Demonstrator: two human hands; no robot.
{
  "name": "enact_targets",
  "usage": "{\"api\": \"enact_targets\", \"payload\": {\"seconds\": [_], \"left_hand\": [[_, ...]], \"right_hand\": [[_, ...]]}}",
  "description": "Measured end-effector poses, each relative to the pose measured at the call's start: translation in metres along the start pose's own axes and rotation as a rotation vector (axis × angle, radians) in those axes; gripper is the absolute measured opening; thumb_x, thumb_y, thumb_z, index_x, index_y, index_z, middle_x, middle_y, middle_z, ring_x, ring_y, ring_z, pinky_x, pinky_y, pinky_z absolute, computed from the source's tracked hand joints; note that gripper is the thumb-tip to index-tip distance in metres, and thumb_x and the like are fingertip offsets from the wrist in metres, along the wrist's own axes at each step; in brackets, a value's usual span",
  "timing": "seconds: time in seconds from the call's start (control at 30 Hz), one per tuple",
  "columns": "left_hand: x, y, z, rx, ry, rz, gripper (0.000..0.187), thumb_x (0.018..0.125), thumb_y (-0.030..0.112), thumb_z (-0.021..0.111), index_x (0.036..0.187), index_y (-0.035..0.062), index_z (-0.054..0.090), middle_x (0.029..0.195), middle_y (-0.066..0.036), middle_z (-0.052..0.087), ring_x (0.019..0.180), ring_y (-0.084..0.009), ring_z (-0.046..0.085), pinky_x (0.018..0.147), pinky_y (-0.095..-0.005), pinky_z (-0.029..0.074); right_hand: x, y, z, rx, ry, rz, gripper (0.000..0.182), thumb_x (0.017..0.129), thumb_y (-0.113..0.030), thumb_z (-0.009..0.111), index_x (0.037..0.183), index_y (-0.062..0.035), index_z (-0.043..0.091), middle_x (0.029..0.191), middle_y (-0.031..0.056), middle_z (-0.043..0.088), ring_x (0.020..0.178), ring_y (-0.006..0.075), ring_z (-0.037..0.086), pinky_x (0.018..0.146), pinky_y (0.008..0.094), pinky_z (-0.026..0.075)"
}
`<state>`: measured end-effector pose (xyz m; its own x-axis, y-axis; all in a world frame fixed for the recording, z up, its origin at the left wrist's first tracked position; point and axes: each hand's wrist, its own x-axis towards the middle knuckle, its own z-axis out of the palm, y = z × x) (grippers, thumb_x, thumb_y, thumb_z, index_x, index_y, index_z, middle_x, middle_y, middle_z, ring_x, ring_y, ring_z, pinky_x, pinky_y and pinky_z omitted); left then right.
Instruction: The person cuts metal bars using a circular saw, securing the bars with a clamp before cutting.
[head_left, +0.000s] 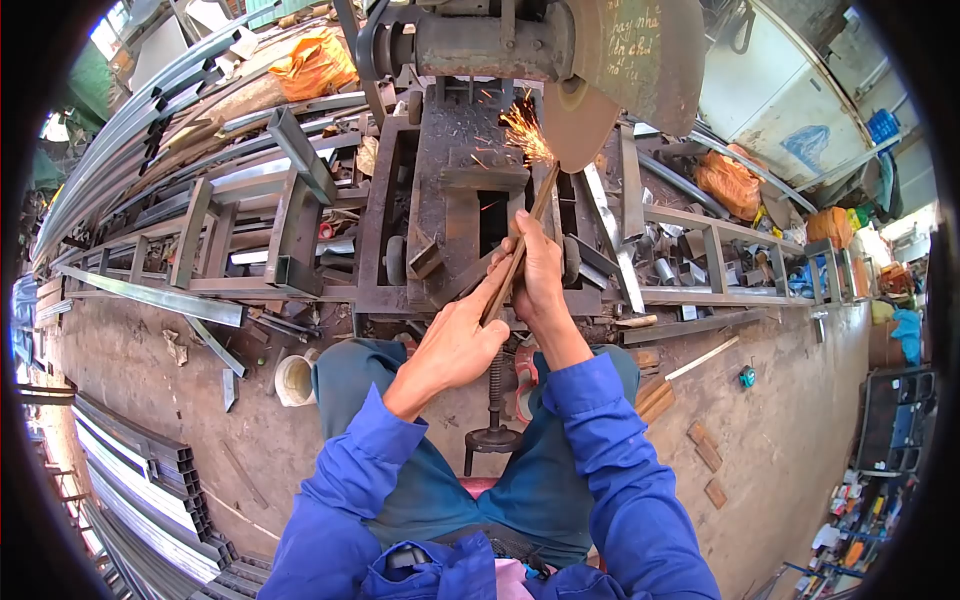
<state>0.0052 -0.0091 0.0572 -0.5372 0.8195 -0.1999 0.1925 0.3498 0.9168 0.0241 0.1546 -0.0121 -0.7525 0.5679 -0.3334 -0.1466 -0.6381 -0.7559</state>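
My left hand [457, 340] is closed on the near part of a narrow metal bar [516, 262]. Further up the same bar, my right hand [538, 268] grips it with the fingers wrapped round. The bar slants up and away, and its far end touches the lower edge of a large round cutting disc [583, 125]. Orange sparks [527, 135] fly left from the contact point. The disc sits partly under a guard [645, 60] with handwriting on it, beside the machine's motor housing [490, 45]. Beneath is the dark machine base [455, 130].
Metal frames and long bars lie left [200, 235] and right [715, 255] of the machine. A screw handle [494, 438] stands between my knees. On the floor are a white bucket [294, 381], wood pieces [704, 446], a teal tape measure [747, 377] and stacked square tubes [150, 480].
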Motion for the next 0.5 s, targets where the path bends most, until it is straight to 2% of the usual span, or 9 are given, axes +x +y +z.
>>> {"api": "enact_targets", "payload": {"seconds": [0.03,0.1,0.13,0.2,0.23,0.3,0.43,0.5], "left_hand": [[0.0,-0.001,0.001,0.001,0.003,-0.001,0.083,0.078,0.012,0.05,0.159,0.0084,0.031,0.151,-0.023,0.048,0.128,-0.0419,0.057,0.105,-0.0376,0.043],[-0.001,-0.002,0.002,0.032,0.031,0.045,0.079,0.08,0.017,0.052,0.157,0.013,0.033,0.125,-0.032,0.062,0.112,-0.0507,0.06,0.1,-0.0521,0.045],[-0.001,-0.001,0.001,0.032,0.034,0.044,0.079,0.08,0.017,0.052,0.157,0.013,0.033,0.125,-0.032,0.062,0.112,-0.0507,0.06,0.1,-0.0521,0.045],[-0.002,0.002,0.0,0.078,-0.015,-0.046,0.078,0.082,0.02,0.054,0.158,0.0152,0.033,0.114,-0.034,0.063,0.106,-0.0506,0.061,0.095,-0.0537,0.047],[-0.002,0.002,0.0,0.077,-0.012,-0.046,0.078,0.082,0.02,0.054,0.158,0.0152,0.033,0.114,-0.034,0.063,0.106,-0.0506,0.061,0.095,-0.0537,0.047],[-0.005,0.003,0.002,0.291,0.02,-0.127,0.077,0.081,0.023,0.057,0.156,0.0146,0.039,0.11,-0.029,0.062,0.099,-0.0454,0.063,0.09,-0.049,0.049],[-0.014,-0.001,0.007,0.433,0.151,-0.105,0.078,0.082,0.029,0.062,0.154,0.0141,0.039,0.109,-0.026,0.057,0.098,-0.0465,0.062,0.089,-0.0515,0.05],[-0.018,-0.009,0.008,0.497,0.273,-0.122,0.083,0.081,0.035,0.066,0.154,0.0104,0.036,0.118,-0.026,0.053,0.101,-0.047,0.061,0.089,-0.0514,0.051]], "right_hand": [[-0.002,-0.001,0.0,0.003,-0.005,0.002,0.034,0.094,-0.039,0.07,0.095,-0.0076,0.055,0.073,0.0055,0.058,0.062,0.0203,0.062,0.057,0.0369,0.055],[-0.006,-0.004,0.004,0.005,-0.014,0.005,0.034,0.094,-0.039,0.069,0.095,-0.0075,0.055,0.074,0.0062,0.058,0.062,0.0206,0.063,0.058,0.037,0.056],[-0.008,-0.005,0.007,0.014,0.008,0.027,0.034,0.094,-0.039,0.069,0.095,-0.0073,0.055,0.077,0.0074,0.059,0.063,0.0209,0.063,0.059,0.0371,0.057],[-0.009,-0.004,0.008,0.003,0.045,0.049,0.036,0.095,-0.04,0.064,0.098,-0.0055,0.056,0.085,0.0115,0.061,0.066,0.0231,0.066,0.063,0.0383,0.06],[-0.009,-0.003,0.008,0.002,0.043,0.049,0.036,0.095,-0.04,0.064,0.098,-0.0055,0.056,0.085,0.0115,0.061,0.066,0.0231,0.066,0.063,0.0383,0.06],[-0.008,-0.003,0.006,0.002,0.052,0.056,0.036,0.099,-0.037,0.058,0.105,-0.002,0.057,0.092,0.0136,0.064,0.075,0.025,0.069,0.068,0.0402,0.06],[0.0,-0.012,-0.008,-0.108,-0.044,-0.052,0.035,0.103,-0.033,0.052,0.113,0.0,0.058,0.099,0.0139,0.067,0.086,0.0248,0.07,0.076,0.0419,0.059],[0.001,-0.021,-0.01,-0.149,-0.074,0.034,0.032,0.104,-0.029,0.051,0.117,0.0001,0.058,0.104,0.0123,0.069,0.092,0.0236,0.069,0.082,0.0424,0.057]]}}
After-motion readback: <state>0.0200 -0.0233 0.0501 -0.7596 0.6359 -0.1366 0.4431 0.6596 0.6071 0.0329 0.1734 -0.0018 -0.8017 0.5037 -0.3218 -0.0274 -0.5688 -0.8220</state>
